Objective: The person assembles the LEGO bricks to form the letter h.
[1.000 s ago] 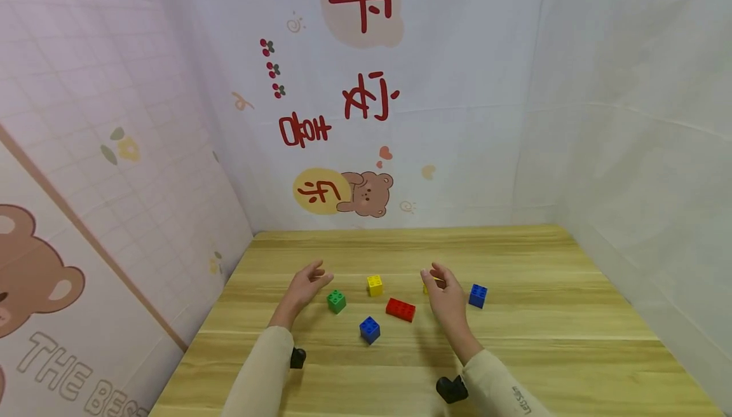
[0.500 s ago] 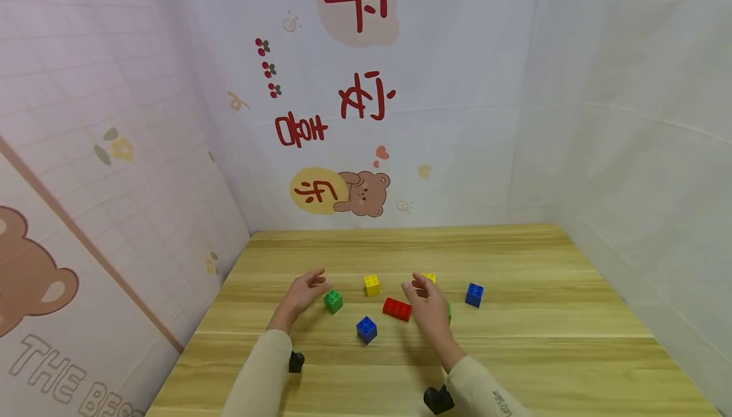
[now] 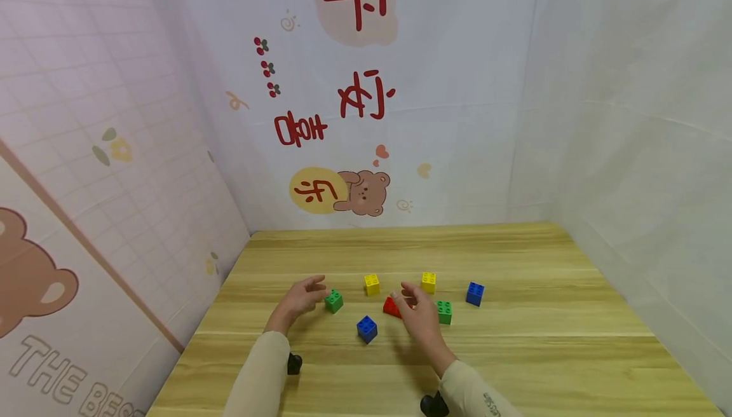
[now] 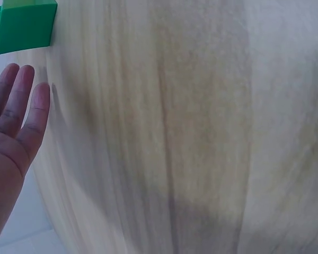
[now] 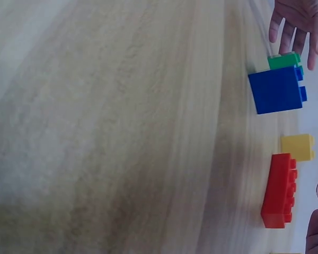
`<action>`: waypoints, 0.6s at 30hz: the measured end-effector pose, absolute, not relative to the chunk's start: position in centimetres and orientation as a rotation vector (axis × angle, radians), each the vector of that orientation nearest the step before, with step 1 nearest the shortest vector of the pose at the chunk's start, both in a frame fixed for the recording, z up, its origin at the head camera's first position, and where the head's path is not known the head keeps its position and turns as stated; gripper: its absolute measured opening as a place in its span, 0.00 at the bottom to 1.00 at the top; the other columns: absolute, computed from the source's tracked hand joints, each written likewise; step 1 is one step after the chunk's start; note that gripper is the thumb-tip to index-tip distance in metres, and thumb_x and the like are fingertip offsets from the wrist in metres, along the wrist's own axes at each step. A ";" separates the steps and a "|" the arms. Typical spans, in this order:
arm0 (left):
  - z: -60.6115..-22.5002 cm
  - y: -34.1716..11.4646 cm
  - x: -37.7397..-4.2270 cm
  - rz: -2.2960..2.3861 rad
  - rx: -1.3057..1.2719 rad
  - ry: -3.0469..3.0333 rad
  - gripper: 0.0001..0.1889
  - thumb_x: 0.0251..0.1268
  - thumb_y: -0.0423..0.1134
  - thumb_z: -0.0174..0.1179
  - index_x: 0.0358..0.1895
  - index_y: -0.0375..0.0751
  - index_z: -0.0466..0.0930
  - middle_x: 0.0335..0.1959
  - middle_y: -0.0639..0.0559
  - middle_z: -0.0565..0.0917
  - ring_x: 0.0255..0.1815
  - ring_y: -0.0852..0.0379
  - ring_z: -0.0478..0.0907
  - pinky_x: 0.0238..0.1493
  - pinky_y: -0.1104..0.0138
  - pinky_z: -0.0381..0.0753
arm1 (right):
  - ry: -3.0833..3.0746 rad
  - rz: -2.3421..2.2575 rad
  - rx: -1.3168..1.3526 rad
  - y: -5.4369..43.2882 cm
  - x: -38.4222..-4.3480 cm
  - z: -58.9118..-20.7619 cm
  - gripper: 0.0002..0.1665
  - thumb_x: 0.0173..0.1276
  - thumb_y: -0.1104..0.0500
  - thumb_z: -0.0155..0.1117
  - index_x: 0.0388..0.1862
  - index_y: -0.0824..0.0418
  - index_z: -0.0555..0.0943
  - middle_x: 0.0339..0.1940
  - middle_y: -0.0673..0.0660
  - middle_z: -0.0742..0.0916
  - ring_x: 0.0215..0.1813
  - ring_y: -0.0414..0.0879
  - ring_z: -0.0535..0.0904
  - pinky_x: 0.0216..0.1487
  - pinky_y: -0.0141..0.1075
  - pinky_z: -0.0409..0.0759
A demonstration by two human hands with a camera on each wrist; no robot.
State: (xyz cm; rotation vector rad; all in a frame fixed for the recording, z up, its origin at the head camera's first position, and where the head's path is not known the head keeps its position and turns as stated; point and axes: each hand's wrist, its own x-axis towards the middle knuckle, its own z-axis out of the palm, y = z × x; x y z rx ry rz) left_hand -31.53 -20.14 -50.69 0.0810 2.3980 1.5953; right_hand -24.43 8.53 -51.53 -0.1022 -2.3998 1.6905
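My left hand [image 3: 303, 297] reaches in beside a green toy brick [image 3: 334, 300], fingers extended and nothing between them. In the left wrist view, the fingertips are just short of that brick's near side [image 4: 27, 27]. My right hand [image 3: 422, 320], fingers loosely bent and holding nothing, hovers above the red long brick [image 3: 391, 306] and hides its right part. The right wrist view shows the whole red brick [image 5: 277, 191] on the table, with right-hand fingertips [image 5: 316, 232] beside it. A second green brick [image 3: 444, 312] lies just right of the right hand.
A blue brick [image 3: 367, 329] stands between the hands, nearer the person. Behind are two yellow bricks, one left [image 3: 372, 285] and one right [image 3: 429, 282]. Another blue brick [image 3: 474, 294] sits farther right. White printed cloth [image 3: 457, 118] walls the wooden table [image 3: 543, 353].
My right hand has moved left, from over the right-hand yellow brick to the red one, uncovering the yellow and second green bricks. My left hand has lowered slightly toward the green brick.
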 end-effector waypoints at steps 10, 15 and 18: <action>-51.1 -19.9 -31.6 1.599 0.063 2.367 0.34 0.69 0.42 0.64 0.74 0.33 0.62 0.65 0.34 0.73 0.66 0.36 0.69 0.61 0.44 0.72 | -2.400 1.761 -0.073 7.7 -24.3 -52.6 0.26 0.70 0.52 0.67 0.61 0.65 0.78 0.49 0.56 0.85 0.49 0.50 0.81 0.50 0.45 0.81; -51.4 -19.7 -31.7 1.588 0.062 2.362 0.34 0.69 0.41 0.64 0.74 0.33 0.62 0.65 0.34 0.73 0.66 0.36 0.69 0.60 0.45 0.73 | -2.419 1.814 -0.065 7.2 -23.9 -53.1 0.27 0.68 0.51 0.69 0.60 0.66 0.78 0.47 0.55 0.85 0.46 0.48 0.79 0.47 0.41 0.81; -51.6 -19.7 -31.8 1.585 0.061 2.361 0.34 0.69 0.41 0.63 0.74 0.33 0.62 0.66 0.33 0.72 0.66 0.36 0.69 0.60 0.46 0.74 | -2.423 1.842 -0.046 6.9 -23.6 -53.3 0.28 0.67 0.50 0.70 0.58 0.66 0.79 0.46 0.57 0.85 0.46 0.49 0.79 0.47 0.41 0.81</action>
